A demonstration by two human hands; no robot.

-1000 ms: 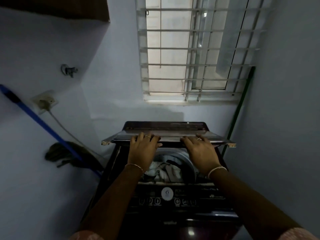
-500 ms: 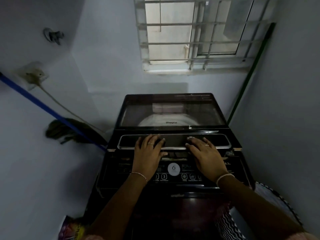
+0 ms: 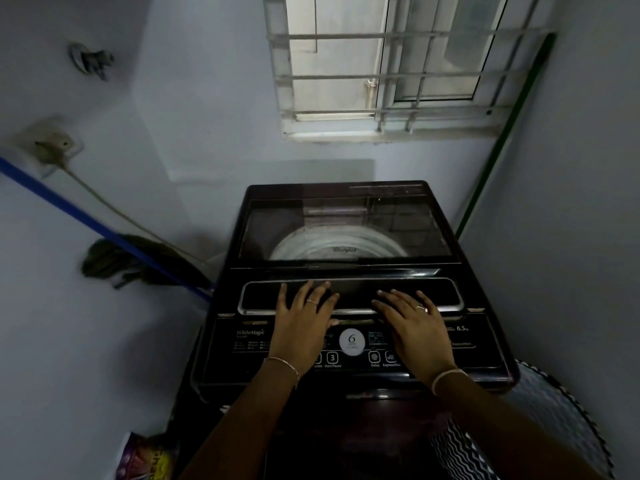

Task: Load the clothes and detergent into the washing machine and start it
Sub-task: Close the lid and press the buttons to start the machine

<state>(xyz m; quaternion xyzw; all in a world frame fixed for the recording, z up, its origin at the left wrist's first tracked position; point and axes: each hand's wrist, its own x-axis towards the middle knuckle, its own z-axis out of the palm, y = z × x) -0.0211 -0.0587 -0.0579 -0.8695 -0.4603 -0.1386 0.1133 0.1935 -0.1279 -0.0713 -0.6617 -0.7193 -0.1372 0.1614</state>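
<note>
A dark top-loading washing machine [image 3: 485, 341] stands in front of me with its glass lid [image 3: 346, 230] lying flat and closed. Through the glass I see the pale drum rim; the clothes are hidden. My left hand [image 3: 301, 320] and my right hand [image 3: 412, 323] rest flat, fingers straight, on the lid's front section above the control panel [image 3: 351, 356]. A round white display between my wrists reads 6. A colourful packet [image 3: 145, 459], maybe detergent, stands on the floor at the lower left.
A blue-handled mop [image 3: 114, 258] leans on the left wall beside a socket [image 3: 52, 147] with a cable. A barred window [image 3: 391, 74] is above the machine. A green pole [image 3: 502, 140] leans at the right. A zigzag-patterned item [image 3: 540, 427] sits at the lower right.
One second ago both hands held the folded lid raised over the open drum with clothes visible. The lid came down flat; since half a second ago the hands stay on it.
</note>
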